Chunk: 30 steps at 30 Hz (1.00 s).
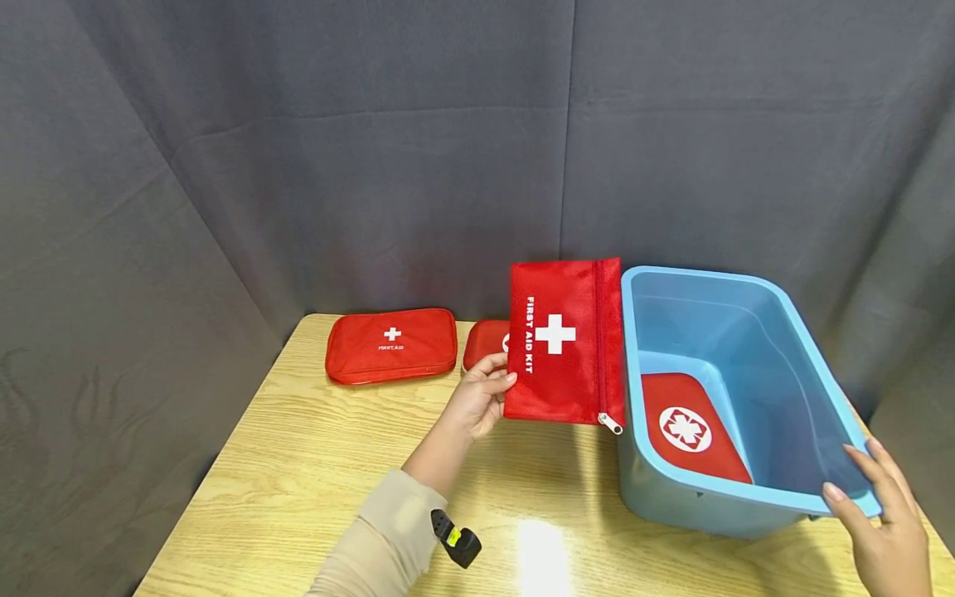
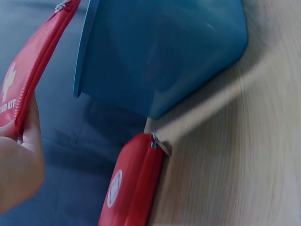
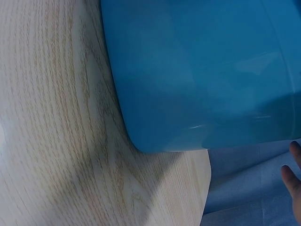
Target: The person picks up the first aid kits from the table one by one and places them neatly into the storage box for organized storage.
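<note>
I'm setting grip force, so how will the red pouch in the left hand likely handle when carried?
The red pouch is probably light: the left hand holds it up by one edge. It seems fairly stiff, since its far side shows no obvious droop, though thin fabric could bend. Its zipper pull may swing, as it pokes past the lower edge.

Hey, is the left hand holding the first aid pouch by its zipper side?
No, the left hand grips the pouch at the edge opposite the zipper.

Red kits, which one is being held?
The pouch lettered FIRST AID KIT, in the left hand; the others lie on the table or inside the blue tub.
</note>
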{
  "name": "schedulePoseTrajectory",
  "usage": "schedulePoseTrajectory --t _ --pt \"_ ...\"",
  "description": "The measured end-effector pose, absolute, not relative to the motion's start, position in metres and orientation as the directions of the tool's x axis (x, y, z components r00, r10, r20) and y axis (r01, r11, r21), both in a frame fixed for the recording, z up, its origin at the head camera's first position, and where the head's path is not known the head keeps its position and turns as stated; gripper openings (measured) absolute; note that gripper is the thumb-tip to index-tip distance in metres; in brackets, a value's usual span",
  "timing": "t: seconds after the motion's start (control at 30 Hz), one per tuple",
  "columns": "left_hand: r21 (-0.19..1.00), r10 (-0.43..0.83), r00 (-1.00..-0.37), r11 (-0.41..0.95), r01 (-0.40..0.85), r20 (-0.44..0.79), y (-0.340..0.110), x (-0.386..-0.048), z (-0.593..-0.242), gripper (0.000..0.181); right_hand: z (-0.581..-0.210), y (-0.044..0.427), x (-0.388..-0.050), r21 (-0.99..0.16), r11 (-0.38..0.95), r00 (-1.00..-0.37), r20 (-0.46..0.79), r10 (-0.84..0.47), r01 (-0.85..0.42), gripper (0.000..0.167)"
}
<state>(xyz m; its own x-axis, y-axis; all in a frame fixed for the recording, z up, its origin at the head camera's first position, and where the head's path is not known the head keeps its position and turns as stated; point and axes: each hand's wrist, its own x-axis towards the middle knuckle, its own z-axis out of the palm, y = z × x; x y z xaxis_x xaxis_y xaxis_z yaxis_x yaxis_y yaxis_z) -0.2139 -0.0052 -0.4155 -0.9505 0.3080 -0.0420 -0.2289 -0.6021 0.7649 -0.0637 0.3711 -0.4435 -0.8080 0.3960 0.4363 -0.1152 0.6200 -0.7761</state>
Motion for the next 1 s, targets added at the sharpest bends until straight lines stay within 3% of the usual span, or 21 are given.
schedulePoseTrajectory --t 1.0 --pt "0.806 0.300 -0.943 -0.517 -0.288 -0.144 0.061 -0.206 -0.403 0.027 -0.444 0.370 -0.061 -0.805 0.588 -0.809 0.392 0.438 -0.072 0.050"
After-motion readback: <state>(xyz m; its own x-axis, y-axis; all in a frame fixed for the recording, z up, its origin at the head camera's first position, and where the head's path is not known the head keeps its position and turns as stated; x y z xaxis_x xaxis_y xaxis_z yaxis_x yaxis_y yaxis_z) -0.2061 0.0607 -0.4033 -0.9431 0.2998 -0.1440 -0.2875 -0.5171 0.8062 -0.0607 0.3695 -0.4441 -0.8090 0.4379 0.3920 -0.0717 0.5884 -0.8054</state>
